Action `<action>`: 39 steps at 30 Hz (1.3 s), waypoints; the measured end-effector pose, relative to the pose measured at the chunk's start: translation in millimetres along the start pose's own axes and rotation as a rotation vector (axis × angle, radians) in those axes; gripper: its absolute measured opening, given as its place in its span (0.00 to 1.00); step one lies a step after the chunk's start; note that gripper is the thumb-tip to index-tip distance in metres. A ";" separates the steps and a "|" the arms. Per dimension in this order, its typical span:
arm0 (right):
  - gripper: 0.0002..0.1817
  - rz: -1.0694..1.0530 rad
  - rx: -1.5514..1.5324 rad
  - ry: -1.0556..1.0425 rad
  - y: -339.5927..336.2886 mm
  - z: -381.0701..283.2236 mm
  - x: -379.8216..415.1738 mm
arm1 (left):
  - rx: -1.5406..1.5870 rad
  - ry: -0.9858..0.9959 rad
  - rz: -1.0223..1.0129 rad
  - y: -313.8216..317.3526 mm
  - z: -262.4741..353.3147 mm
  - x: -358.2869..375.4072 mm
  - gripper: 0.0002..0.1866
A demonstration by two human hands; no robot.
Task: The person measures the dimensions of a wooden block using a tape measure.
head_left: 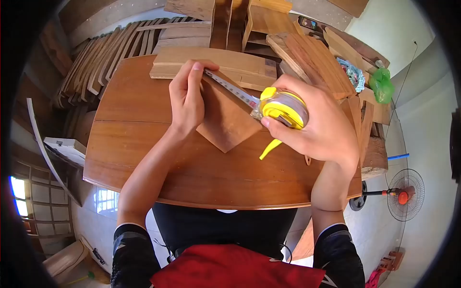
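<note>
The table (pixel 129 149) is showing reddish brown. Over the table, a tape measure (pixel 283 106) is gleaming yellow, its blade (pixel 231 89) showing white with dark markings; right of the table, a bag (pixel 382 87) is showing green.

Small woodworking shop, by the look of it. Evidence: row of curved wooden strips (pixel 103 67) at back left, thick planks (pixel 314 62) piled back right, tape measure (pixel 288 106) out over a cut board (pixel 228 127) at the wooden table (pixel 139 144). Shell reads domestic (could be a room in a house, can't tell): glossy tiled floor (pixel 98 223), plain pale wall (pixel 432 139), caged fan (pixel 403 196) at right, gridded window (pixel 20 197) at left.
</note>
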State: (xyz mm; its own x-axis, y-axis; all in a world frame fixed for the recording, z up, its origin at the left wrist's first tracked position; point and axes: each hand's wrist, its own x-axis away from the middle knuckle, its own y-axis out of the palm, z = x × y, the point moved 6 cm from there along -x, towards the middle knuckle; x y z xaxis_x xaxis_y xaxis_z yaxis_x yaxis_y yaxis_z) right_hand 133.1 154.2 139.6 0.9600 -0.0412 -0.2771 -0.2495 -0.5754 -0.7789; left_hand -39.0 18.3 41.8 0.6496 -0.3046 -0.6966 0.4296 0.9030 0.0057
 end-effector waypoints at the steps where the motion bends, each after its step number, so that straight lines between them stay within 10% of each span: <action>1: 0.18 0.000 0.014 0.000 -2.0 1.4 1.8 | -0.034 -0.049 0.027 -1.2 -5.9 1.7 0.21; 39: 0.23 -0.135 0.215 -0.020 19.0 -33.3 25.7 | 0.002 -0.170 0.063 -6.9 -37.7 10.4 0.26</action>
State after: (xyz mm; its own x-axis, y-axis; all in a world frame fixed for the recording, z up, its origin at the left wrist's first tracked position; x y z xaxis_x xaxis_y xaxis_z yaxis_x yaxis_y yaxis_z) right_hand 157.3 115.0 136.5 0.9842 0.0411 -0.1720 -0.1430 -0.3877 -0.9106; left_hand -58.8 20.4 7.4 0.7718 -0.2946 -0.5635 0.3859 0.9214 0.0468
